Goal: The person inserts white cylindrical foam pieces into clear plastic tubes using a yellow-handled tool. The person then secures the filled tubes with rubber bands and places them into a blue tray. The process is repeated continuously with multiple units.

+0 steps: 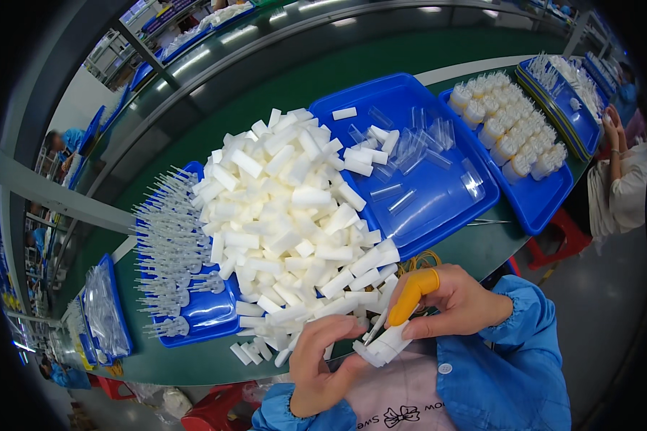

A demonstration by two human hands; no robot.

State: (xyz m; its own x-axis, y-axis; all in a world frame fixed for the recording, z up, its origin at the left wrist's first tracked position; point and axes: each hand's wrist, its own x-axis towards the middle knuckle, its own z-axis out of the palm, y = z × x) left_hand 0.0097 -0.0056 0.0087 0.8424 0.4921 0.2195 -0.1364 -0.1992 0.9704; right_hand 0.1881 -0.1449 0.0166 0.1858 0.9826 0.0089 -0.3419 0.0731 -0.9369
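Observation:
My left hand and my right hand meet near the table's front edge on a small white foam block with a thin clear plastic piece at its top. My right index finger wears an orange finger cot and presses on the block. Just beyond my hands lies a big heap of white foam blocks.
A blue tray with clear plastic caps sits behind the heap. Left of the heap, a blue tray holds several clear plastic sticks. Far right trays hold white bundles. A person stands at the right. Red stools are below.

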